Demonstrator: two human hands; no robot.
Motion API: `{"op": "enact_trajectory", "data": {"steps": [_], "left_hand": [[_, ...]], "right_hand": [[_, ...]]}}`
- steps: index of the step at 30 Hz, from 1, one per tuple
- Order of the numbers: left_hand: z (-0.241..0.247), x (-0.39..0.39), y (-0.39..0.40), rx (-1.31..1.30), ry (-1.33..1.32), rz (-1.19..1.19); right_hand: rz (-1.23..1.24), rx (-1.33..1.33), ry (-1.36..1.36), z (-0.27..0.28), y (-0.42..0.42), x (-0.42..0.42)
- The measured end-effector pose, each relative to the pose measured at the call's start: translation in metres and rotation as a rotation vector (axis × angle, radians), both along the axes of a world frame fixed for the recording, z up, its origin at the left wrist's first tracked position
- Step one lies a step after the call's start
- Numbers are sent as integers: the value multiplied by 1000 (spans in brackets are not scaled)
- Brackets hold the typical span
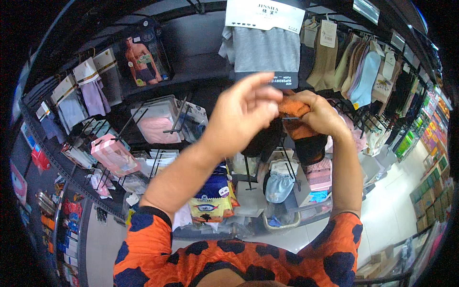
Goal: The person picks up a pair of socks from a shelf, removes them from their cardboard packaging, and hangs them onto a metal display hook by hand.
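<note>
My right hand (321, 113) grips a bunched orange-brown fuzzy fabric item (292, 107), whose lower part hangs below the fingers beside dark fabric (310, 149). Close to its left edge is my left hand (247, 111), motion-blurred, with fingers spread and nothing visible in them. Whether its fingertips touch the fabric is unclear. Just above both hands hangs a packaged grey knit garment (267, 50) under a white printed header card (265, 14). Another black item (263, 138) shows below my left hand, partly hidden.
Ribbed brown socks (322, 64) and pale blue socks (365, 79) hang at upper right. Metal display hooks (175, 122) stick out at left, near a pink box (114, 154). Lower down are a yellow-and-blue package (211, 201), a light-blue cloth item (279, 186) and a plastic basket (283, 224).
</note>
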State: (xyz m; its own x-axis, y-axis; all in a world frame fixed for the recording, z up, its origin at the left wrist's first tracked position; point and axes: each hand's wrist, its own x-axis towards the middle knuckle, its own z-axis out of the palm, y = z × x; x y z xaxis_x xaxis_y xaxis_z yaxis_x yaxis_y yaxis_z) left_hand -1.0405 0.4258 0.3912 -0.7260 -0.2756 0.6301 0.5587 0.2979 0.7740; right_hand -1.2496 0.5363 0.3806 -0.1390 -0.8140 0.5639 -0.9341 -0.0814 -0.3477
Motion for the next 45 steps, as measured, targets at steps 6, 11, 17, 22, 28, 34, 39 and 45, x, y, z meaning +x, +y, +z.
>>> {"op": "enact_trajectory", "data": {"steps": [6,11,17,22,28,34,39,45], "left_hand": [[44,-47,-76,-562,-141,418],[64,-62,-106,-880,-262,764],[60,-62,-139,-872,-366,964],[57,-62,-124,-893,-443,871],[58,-64,-112,-1065,-382,808],[53,-54,-105,-1163,-354,827],[50,-50,-101,-1159,-277,798],[64,-40,-81,-1091,-48,935]], "right_hand": [[1,81,56,7,-11,-7],[-112,32,148,5,-28,-10],[31,104,74,13,-2,1],[39,88,93,13,4,4],[-79,47,217,8,-24,-10],[0,160,220,26,14,12],[-33,158,144,21,-11,7],[-235,61,-190,-14,-23,-11]]}}
